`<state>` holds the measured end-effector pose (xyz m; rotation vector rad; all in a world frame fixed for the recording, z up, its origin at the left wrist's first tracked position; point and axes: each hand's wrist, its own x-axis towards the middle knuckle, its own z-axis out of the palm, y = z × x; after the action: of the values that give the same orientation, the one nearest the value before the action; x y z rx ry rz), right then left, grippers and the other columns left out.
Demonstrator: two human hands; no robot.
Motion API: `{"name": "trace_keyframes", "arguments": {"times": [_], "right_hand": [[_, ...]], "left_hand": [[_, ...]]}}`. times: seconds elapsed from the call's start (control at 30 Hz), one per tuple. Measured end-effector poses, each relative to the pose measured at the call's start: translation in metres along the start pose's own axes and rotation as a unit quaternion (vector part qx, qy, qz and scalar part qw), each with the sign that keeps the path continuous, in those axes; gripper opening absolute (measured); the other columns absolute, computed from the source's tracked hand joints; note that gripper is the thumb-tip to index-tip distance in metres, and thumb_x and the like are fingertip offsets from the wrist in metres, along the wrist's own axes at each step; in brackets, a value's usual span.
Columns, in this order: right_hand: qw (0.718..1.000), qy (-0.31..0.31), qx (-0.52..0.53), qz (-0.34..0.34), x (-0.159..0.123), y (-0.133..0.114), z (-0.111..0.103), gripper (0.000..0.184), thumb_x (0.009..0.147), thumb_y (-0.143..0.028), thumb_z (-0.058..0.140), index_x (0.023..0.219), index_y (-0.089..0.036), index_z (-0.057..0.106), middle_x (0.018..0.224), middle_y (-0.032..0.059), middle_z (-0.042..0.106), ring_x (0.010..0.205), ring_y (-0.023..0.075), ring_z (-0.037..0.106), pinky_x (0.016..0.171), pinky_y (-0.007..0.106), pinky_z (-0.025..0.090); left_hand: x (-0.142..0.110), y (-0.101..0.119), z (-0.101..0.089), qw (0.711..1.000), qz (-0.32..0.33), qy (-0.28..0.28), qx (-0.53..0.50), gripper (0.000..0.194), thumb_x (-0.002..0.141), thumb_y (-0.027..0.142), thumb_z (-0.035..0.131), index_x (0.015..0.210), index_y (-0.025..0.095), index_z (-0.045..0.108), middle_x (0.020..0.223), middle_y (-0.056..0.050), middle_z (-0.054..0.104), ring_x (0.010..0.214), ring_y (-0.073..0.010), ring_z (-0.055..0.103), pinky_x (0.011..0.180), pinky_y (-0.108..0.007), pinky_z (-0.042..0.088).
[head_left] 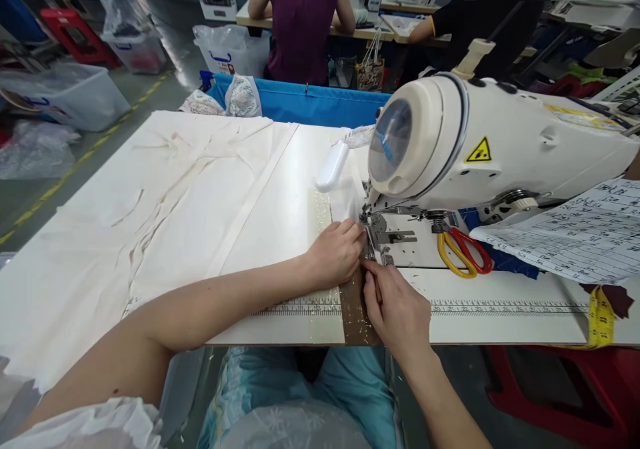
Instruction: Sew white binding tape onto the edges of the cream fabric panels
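At the needle of a white sewing machine (505, 142), my left hand (337, 252) is closed, its fingertips pressed together beside the presser foot (367, 219). Pale thin fabric (347, 199) lies just behind those fingers. Below and to the right, my right hand (397, 305) pinches near the metal guide (371, 242), its thumb and forefinger together. What either hand grips is too small and covered to make out. A brown strip (356, 305) on the table runs beneath both hands.
White cloth (165, 189) spreads over the table's left side. Scissors with yellow and red handles (465, 252), a written sheet (590, 229) and a yellow tape measure (600, 319) lie right. A white rounded object (333, 167) sits behind my hands. Two people work beyond a blue cloth bin (310, 105).
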<state>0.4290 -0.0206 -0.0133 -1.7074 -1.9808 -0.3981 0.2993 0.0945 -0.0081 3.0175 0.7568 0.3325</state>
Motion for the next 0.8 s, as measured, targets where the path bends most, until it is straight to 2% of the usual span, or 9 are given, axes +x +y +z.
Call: {"name": "trace_keyframes", "arguments": {"times": [0.17, 0.37, 0.47, 0.57, 0.67, 0.7, 0.73, 0.8], "right_hand": [[0.997, -0.013, -0.074, 0.003, 0.0, -0.006, 0.002, 0.023, 0.097, -0.016, 0.047, 0.105, -0.013, 0.068, 0.077, 0.0029, 0.068, 0.063, 0.0159, 0.061, 0.057, 0.026, 0.038], [0.985, -0.037, -0.165, 0.019, 0.008, -0.014, 0.006, 0.025, 0.091, -0.012, 0.054, 0.112, -0.013, 0.068, 0.078, 0.0045, 0.069, 0.058, 0.0157, 0.06, 0.051, 0.028, 0.034], [0.988, -0.029, -0.15, 0.023, 0.008, -0.016, 0.004, 0.025, 0.094, -0.014, 0.052, 0.113, -0.013, 0.068, 0.079, 0.0043, 0.071, 0.058, 0.0155, 0.061, 0.051, 0.028, 0.035], [0.997, 0.007, -0.079, 0.004, -0.002, -0.016, -0.002, 0.025, 0.099, -0.021, 0.049, 0.113, -0.013, 0.068, 0.08, 0.0041, 0.073, 0.064, 0.0155, 0.065, 0.056, 0.026, 0.039], [0.999, 0.03, -0.018, -0.027, -0.016, -0.013, -0.005, 0.027, 0.102, -0.024, 0.046, 0.114, -0.013, 0.067, 0.086, 0.0058, 0.075, 0.069, 0.0161, 0.068, 0.058, 0.024, 0.041], [0.999, 0.03, -0.018, -0.037, -0.02, -0.011, -0.005, 0.027, 0.102, -0.024, 0.046, 0.117, -0.014, 0.066, 0.088, 0.0055, 0.076, 0.066, 0.0152, 0.067, 0.053, 0.024, 0.039], [0.998, 0.027, -0.02, -0.052, -0.022, -0.009, -0.004, 0.028, 0.102, -0.024, 0.045, 0.121, -0.015, 0.065, 0.087, 0.0049, 0.076, 0.058, 0.0138, 0.064, 0.046, 0.024, 0.035], [0.999, 0.009, -0.014, -0.051, -0.024, -0.005, 0.0, 0.034, 0.101, -0.023, 0.043, 0.131, -0.016, 0.059, 0.091, 0.0062, 0.076, 0.056, 0.0151, 0.064, 0.041, 0.025, 0.033]], "left_hand": [[0.001, -0.002, 0.002, 1.0, -0.015, 0.001, -0.008, 0.041, 0.095, 0.024, 0.042, 0.126, 0.001, 0.057, 0.129, -0.019, 0.056, 0.113, -0.0294, 0.052, 0.092, -0.04, 0.047], [0.003, -0.012, 0.002, 0.999, -0.036, -0.007, -0.04, 0.042, 0.093, 0.022, 0.043, 0.129, 0.005, 0.056, 0.13, -0.015, 0.057, 0.118, -0.0284, 0.052, 0.099, -0.042, 0.045], [0.004, -0.017, 0.003, 0.997, -0.051, 0.002, -0.05, 0.04, 0.093, 0.021, 0.042, 0.127, 0.006, 0.058, 0.129, -0.014, 0.059, 0.12, -0.0279, 0.051, 0.102, -0.043, 0.043], [0.007, -0.015, 0.0, 0.995, -0.077, 0.008, -0.061, 0.038, 0.092, 0.019, 0.043, 0.125, 0.008, 0.059, 0.129, -0.013, 0.058, 0.122, -0.0277, 0.049, 0.104, -0.043, 0.042], [0.008, -0.009, -0.014, 0.988, -0.117, -0.02, -0.094, 0.035, 0.092, 0.018, 0.043, 0.121, 0.01, 0.06, 0.128, -0.013, 0.058, 0.12, -0.0268, 0.05, 0.1, -0.041, 0.045], [0.007, -0.008, -0.021, 0.986, -0.117, -0.032, -0.111, 0.033, 0.094, 0.018, 0.042, 0.12, 0.01, 0.061, 0.127, -0.014, 0.059, 0.118, -0.0258, 0.052, 0.099, -0.039, 0.047], [0.004, -0.008, -0.029, 0.986, -0.107, -0.045, -0.121, 0.032, 0.094, 0.017, 0.042, 0.119, 0.009, 0.061, 0.126, -0.015, 0.06, 0.115, -0.0253, 0.054, 0.096, -0.038, 0.048], [-0.009, -0.01, -0.049, 0.988, -0.071, -0.056, -0.129, 0.031, 0.094, 0.016, 0.043, 0.118, 0.009, 0.061, 0.123, -0.016, 0.061, 0.11, -0.0246, 0.057, 0.091, -0.037, 0.05]]}}
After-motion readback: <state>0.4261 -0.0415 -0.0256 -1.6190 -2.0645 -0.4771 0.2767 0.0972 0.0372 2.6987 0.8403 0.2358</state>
